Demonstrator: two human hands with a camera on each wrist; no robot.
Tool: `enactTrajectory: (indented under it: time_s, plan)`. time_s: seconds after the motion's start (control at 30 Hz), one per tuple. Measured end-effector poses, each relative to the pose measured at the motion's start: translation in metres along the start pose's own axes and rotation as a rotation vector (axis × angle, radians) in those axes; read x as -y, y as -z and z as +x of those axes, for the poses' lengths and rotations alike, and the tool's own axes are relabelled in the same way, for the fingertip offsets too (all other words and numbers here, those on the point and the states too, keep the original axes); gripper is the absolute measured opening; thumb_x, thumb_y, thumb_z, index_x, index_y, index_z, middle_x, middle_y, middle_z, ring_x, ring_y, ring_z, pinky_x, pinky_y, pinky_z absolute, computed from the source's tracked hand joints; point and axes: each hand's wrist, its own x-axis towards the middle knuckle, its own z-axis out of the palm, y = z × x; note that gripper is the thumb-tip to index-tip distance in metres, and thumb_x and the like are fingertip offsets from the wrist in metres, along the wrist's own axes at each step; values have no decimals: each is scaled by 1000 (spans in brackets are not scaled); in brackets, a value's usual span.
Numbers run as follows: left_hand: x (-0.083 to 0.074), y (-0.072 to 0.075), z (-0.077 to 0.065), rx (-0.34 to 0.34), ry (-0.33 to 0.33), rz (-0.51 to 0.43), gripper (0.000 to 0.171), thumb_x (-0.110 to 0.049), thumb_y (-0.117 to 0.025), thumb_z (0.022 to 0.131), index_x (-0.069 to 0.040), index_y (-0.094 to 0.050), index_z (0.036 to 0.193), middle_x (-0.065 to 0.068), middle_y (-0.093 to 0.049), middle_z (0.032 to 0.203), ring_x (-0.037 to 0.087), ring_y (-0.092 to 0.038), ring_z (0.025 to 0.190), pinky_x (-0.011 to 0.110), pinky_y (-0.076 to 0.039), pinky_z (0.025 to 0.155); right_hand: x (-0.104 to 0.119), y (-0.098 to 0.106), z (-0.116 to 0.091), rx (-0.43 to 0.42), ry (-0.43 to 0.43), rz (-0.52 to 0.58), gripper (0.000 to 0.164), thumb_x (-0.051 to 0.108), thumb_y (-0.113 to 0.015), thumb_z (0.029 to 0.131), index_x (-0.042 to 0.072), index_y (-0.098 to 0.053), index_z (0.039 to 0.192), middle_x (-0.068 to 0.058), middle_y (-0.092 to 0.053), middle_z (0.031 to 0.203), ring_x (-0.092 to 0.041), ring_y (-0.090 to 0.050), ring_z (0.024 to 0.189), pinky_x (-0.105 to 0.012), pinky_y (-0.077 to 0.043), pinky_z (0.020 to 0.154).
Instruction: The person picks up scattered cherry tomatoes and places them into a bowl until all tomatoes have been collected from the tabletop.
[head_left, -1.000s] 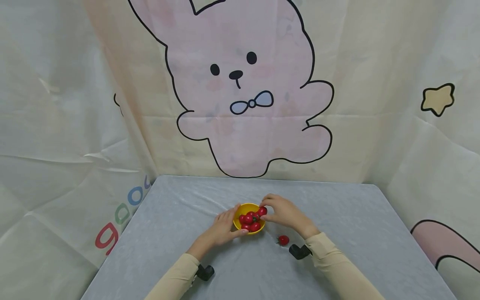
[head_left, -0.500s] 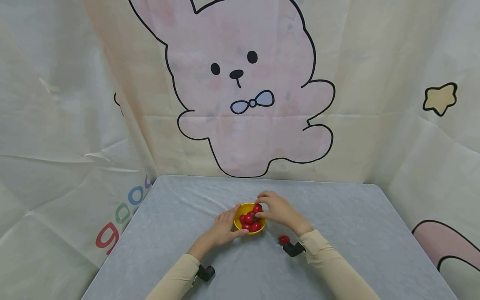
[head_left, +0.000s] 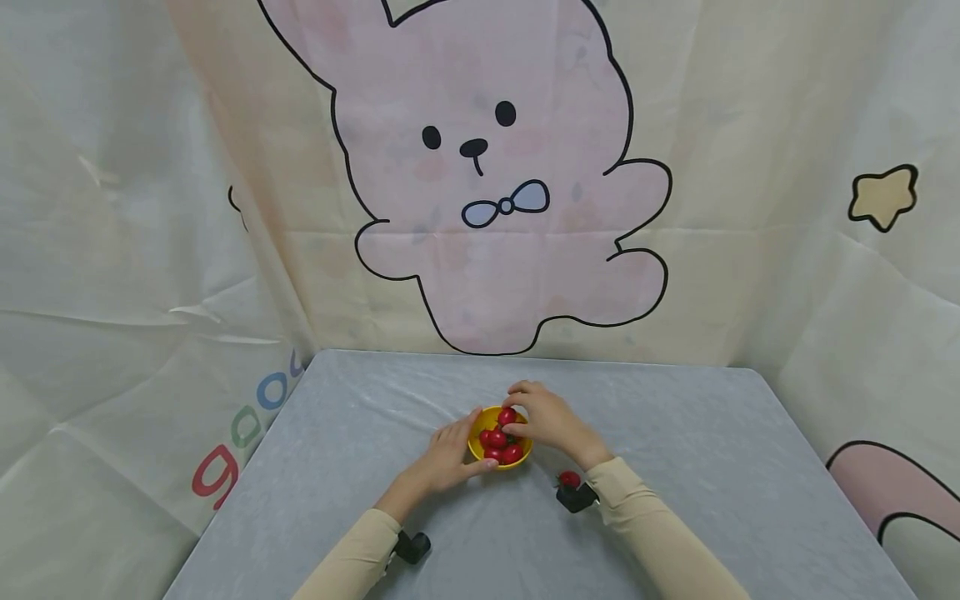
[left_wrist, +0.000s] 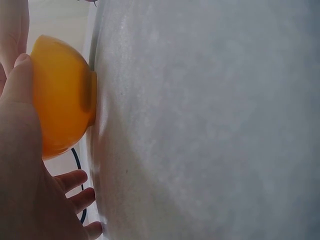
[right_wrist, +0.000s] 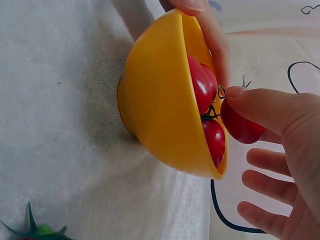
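Note:
A small yellow bowl (head_left: 512, 467) stands upright on the table, with several red cherry tomatoes (right_wrist: 214, 141) inside. My left hand (head_left: 444, 460) holds the bowl by its left side, its thumb (left_wrist: 21, 80) along the near rim and its fingers spread around the outside. Over the bowl's opening, my right hand (head_left: 553, 423) pinches one cherry tomato (right_wrist: 242, 124) with a green stem between thumb and forefinger; its other fingers stay apart. Another cherry tomato (head_left: 570, 479) lies on the table to the right of the bowl, partly hidden by the right wrist's black camera mount.
A grey cloth covers the table (head_left: 675, 433). Behind it hangs a curtain (head_left: 720, 208) printed with a pink cartoon animal, and more printed cloth closes off both sides. A black camera mount (head_left: 412, 547) sits under the left wrist.
My right hand has moved left with its cherry tomato, from the bowl's right rim to over the inside. The left hand and the bowl have hardly moved.

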Motion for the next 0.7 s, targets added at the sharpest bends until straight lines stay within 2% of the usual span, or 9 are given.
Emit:
enactTrajectory:
  time_s: [0.4,0.7]
  plan:
    - [1,-2,1,1,3,-6,100,-74,-52,86,-21,-10,160,8,-34,161,33,-36,145,58,-24,120,3,-9,4,-17,-13,14,35,42,-76,85,17,-73,109,-9,-62,132,-29,-56,123,-50,-50,104]
    - [2,-2,1,-6,2,-12,99,-74,-51,86,-20,-12,160,8,-33,161,33,-36,145,57,-24,120,5,-10,5,2,-48,32,36,43,-75,86,18,-73,111,-7,-61,134,-28,-56,125,-49,-50,105]
